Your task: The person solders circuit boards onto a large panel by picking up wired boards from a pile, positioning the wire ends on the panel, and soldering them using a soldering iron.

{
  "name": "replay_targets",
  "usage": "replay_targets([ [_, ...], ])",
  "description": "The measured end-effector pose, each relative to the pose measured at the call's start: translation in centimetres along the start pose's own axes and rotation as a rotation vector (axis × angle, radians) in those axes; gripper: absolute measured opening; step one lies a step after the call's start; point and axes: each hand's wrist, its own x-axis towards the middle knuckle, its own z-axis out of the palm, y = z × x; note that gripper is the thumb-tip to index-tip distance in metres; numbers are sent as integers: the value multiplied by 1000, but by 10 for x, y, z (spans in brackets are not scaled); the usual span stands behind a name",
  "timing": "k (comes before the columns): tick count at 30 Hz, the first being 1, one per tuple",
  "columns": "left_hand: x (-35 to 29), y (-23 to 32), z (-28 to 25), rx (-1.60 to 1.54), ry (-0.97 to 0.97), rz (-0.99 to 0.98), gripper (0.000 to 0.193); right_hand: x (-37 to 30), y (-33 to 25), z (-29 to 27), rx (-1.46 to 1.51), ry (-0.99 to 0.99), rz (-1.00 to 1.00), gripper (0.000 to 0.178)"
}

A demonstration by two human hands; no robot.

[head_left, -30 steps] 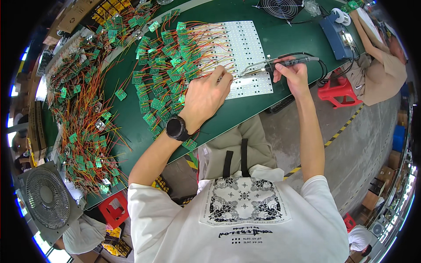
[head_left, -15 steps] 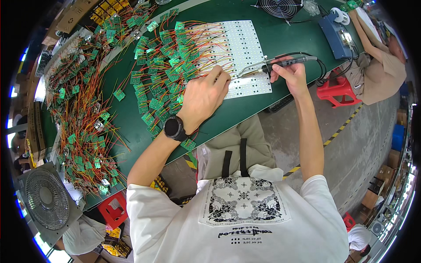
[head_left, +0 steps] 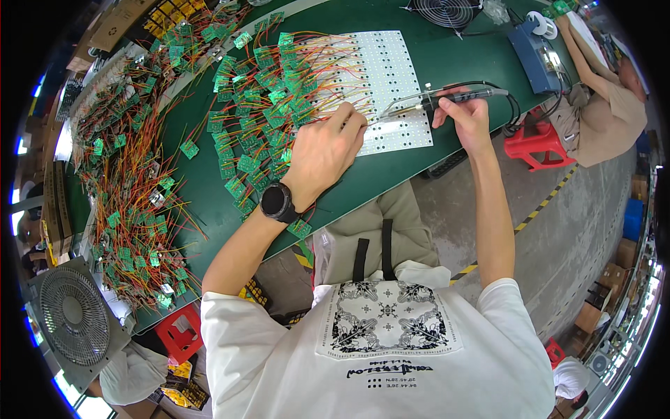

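Note:
My right hand grips a black soldering iron, its metal tip pointing left toward the white LED panel on the green table. My left hand, with a black watch on the wrist, presses down on wires at the panel's near left edge, fingertips close to the iron's tip. Small green circuit boards with red and yellow wires fan out from the panel's left side.
A big heap of wired green boards covers the table's left part. A blue box and a fan stand at the far right, another fan at lower left. A red stool and a co-worker are to the right.
Both hands have shifted slightly along the panel's near edge; the iron's tip stays close to the left fingertips.

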Motion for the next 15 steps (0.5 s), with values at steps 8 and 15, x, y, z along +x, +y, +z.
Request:
replay_targets([
  [8, 0, 4, -12, 32, -49, -77, 15, 9, 8, 6, 119, 106, -66, 21],
  [15, 6, 33, -82, 4, 56, 8, 36, 9, 13, 1, 113, 507, -175, 21],
])
